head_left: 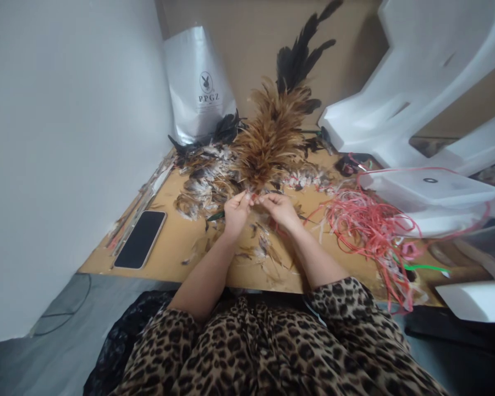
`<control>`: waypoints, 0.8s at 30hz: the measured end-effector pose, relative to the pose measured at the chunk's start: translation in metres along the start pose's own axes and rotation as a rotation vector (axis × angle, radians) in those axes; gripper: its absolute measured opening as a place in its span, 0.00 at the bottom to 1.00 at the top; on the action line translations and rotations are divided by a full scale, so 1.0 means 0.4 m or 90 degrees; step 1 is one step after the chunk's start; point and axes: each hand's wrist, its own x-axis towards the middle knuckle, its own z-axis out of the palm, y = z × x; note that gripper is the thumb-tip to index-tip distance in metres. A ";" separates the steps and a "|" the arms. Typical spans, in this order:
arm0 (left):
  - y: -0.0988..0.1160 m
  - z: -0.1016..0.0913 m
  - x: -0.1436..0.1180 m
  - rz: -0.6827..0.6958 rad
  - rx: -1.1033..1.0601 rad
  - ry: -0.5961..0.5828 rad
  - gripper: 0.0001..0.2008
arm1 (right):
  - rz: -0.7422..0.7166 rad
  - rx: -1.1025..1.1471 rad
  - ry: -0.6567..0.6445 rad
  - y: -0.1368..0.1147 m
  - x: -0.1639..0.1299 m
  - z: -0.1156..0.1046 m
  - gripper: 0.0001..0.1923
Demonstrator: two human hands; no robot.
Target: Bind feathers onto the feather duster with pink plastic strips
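A thick bundle of brown feathers [268, 135] with long black plumes [299, 60] at its far end points away from me above the table. At its near end my left hand [237, 212] is closed in a pinch on the base of the bundle. My right hand [281, 210] meets it there, thumb and finger pinched together. Something small and reddish shows between the fingertips, too small to name. Loose grey and brown feathers [206, 190] lie left of the bundle, and more feathers [266, 247] are scattered under my wrists.
A phone [141, 240] lies at the left of the wooden table [169, 258]. Behind stands a silver bag [198, 82]. On the right are tangled pink strings [363, 220], a white lidded box [429, 184] and large white moulded pieces [421, 71]. A white wall [66, 137] borders the left.
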 end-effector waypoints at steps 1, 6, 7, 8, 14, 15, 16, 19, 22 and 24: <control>-0.003 -0.001 0.001 0.011 0.010 0.007 0.13 | -0.042 -0.040 0.024 -0.004 -0.006 0.003 0.15; -0.013 0.006 -0.007 0.060 0.054 0.039 0.08 | -0.158 -0.237 0.033 -0.030 -0.040 0.027 0.12; -0.012 0.006 -0.009 0.070 0.074 0.029 0.08 | -0.156 -0.257 0.033 -0.036 -0.044 0.028 0.11; -0.011 0.006 -0.011 0.085 0.097 0.019 0.09 | -0.153 -0.269 0.033 -0.043 -0.046 0.026 0.11; 0.007 -0.005 -0.026 0.237 0.328 -0.029 0.14 | -0.131 -0.286 -0.107 -0.122 -0.033 -0.046 0.11; 0.013 -0.005 -0.031 0.262 0.382 -0.037 0.14 | -0.126 -0.293 -0.131 -0.142 -0.031 -0.063 0.11; 0.021 -0.005 -0.036 0.285 0.439 -0.049 0.15 | -0.123 -0.306 -0.145 -0.164 -0.030 -0.079 0.11; 0.052 -0.001 -0.060 0.343 0.598 -0.095 0.17 | -0.133 -0.395 -0.150 -0.225 -0.027 -0.116 0.10; 0.092 0.002 -0.082 0.397 0.712 -0.126 0.21 | -0.173 -0.506 -0.108 -0.266 -0.013 -0.127 0.09; 0.120 0.000 -0.090 0.442 0.778 -0.187 0.21 | -0.186 -0.553 -0.092 -0.278 0.003 -0.120 0.08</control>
